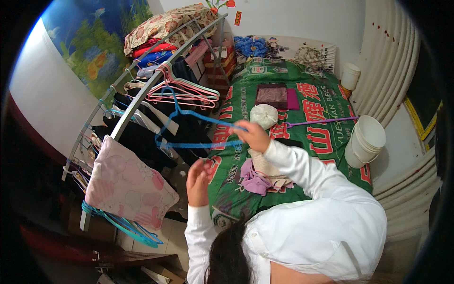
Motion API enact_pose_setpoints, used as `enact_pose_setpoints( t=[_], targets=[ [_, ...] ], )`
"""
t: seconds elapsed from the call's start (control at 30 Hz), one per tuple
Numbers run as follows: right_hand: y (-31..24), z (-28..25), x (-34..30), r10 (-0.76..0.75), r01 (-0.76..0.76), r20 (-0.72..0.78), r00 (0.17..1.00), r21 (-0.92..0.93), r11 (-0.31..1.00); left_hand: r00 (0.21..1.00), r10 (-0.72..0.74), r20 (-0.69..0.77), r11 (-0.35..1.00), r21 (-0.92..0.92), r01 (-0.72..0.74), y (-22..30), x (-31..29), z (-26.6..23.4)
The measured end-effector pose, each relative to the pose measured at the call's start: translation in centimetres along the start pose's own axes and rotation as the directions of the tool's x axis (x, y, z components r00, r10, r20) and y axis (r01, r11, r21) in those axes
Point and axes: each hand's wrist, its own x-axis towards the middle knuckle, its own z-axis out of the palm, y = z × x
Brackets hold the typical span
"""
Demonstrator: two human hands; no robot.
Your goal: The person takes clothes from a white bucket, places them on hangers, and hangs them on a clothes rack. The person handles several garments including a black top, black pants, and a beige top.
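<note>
My right hand is closed around one end of a blue clothes hanger. The hanger spans the gap between the bed and the clothes rack, its hook close to the metal rail; whether the hook touches the rail I cannot tell. Below the hanger, my left hand is raised with nothing in it, fingers apart and slightly bent. Several pink and pale green hangers hang bunched on the rail just beyond. A pink patterned cloth drapes over the rack's near end, left of my left hand.
Dark garments fill the rack, and more blue hangers hang at its near end. The bed has a green printed cover bearing a white bundle, purple clothing and a purple rod. White buckets stand at the right.
</note>
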Motion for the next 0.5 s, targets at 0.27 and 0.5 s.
enact_pose_setpoints(
  t=[0.27,0.5],
  targets=[
    [2.5,2.2,19.9,-0.381,0.370,0.084,0.921,-0.494,0.787,0.841,-0.370,-0.395,0.919,-0.023,0.394,-8.2,-16.6,-12.6],
    [5.2,2.1,19.8,-0.009,0.097,0.190,0.982,-0.456,0.885,0.698,-0.431,-0.572,0.876,-0.080,0.475,-19.4,-33.5,-26.8]
  ],
)
